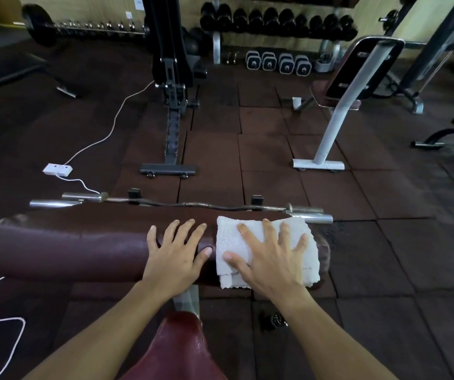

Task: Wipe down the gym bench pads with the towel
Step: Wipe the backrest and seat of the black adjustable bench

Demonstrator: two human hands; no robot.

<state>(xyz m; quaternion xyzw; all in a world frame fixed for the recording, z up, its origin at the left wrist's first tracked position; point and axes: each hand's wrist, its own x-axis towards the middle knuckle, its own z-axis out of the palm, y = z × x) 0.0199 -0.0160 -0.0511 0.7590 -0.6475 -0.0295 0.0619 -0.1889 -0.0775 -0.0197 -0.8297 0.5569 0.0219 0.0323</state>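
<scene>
A folded white towel lies over the right end of the dark maroon arm pad, draped across its rounded top and down the near face. The right hand presses flat on the towel with its fingers straight and spread wide, gripping nothing. Just beside the towel's left edge, the left hand rests palm-down on the bare vinyl of the pad, fingers likewise straight and slightly fanned, the thumb almost touching the towel. Below the pad, at the bottom edge of the view, sits a glossy maroon seat pad on a pale metal post. Beyond the far edge of the arm pad a curl bar rests in its two black cradles. On the rubber-tiled floor behind it lie a white power strip with its cord, and farther back stands a dumbbell rack.
</scene>
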